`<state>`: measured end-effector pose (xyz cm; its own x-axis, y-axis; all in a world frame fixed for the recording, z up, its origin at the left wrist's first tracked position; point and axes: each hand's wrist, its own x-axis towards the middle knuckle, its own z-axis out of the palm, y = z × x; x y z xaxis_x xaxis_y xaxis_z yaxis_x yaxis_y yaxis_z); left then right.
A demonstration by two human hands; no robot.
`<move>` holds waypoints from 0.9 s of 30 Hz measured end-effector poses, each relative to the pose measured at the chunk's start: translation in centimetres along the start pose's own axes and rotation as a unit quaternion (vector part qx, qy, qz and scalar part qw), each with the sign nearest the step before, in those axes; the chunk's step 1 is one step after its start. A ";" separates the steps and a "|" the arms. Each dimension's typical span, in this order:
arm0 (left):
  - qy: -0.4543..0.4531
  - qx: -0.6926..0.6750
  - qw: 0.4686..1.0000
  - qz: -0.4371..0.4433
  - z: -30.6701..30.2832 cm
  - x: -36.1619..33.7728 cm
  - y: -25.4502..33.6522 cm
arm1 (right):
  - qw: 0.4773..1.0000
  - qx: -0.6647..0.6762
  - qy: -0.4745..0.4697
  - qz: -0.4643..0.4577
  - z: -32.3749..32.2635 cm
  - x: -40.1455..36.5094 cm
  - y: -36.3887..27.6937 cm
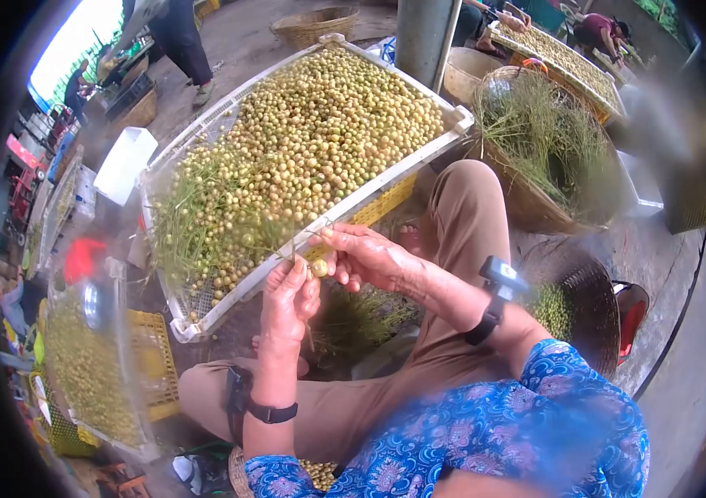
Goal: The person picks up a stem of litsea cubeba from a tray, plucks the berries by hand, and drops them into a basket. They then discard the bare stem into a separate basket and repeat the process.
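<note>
Above the near edge of a white plastic tray (241, 295), my two hands come close together. The closed fingers of my left hand (288, 300) hold a thin green stem, with bits showing above and below the fist. My right hand (365, 256) pinches with thumb and forefinger at thin stem ends. A pale yellow round fruit (318, 267) shows between the hands, touching the fingers. Many small yellow-green fruits (320, 124) fill the tray, with loose green stems (195, 195) heaped at its left.
A basket of stripped stems (544, 137) stands at the right. Below it sits a dark woven basket (590, 307) with small green fruits. Another fruit tray (91, 357) lies at the left. A metal post (426, 41) rises behind the tray. Other people work at the back.
</note>
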<state>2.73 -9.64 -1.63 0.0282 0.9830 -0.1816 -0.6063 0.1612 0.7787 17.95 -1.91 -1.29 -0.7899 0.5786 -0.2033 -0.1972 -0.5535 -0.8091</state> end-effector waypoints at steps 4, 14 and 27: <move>0.043 0.005 0.999 -0.001 -0.4 0.1 0.4 | 0.999 0.024 -0.012 0.018 0.0 0.8 0.5; 0.072 0.004 0.996 0.051 -2.2 0.6 2.0 | 0.992 0.098 -0.058 -0.059 -1.7 0.5 -0.7; 0.109 0.089 0.988 0.057 -1.4 1.0 0.8 | 0.995 0.049 -0.018 -0.083 -0.9 0.8 2.4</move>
<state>1.20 -8.63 -2.06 -0.2156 0.9564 -0.1973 -0.4454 0.0835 0.8914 17.43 -2.25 -3.92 -0.7613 0.6465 -0.0492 -0.3821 -0.5087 -0.7716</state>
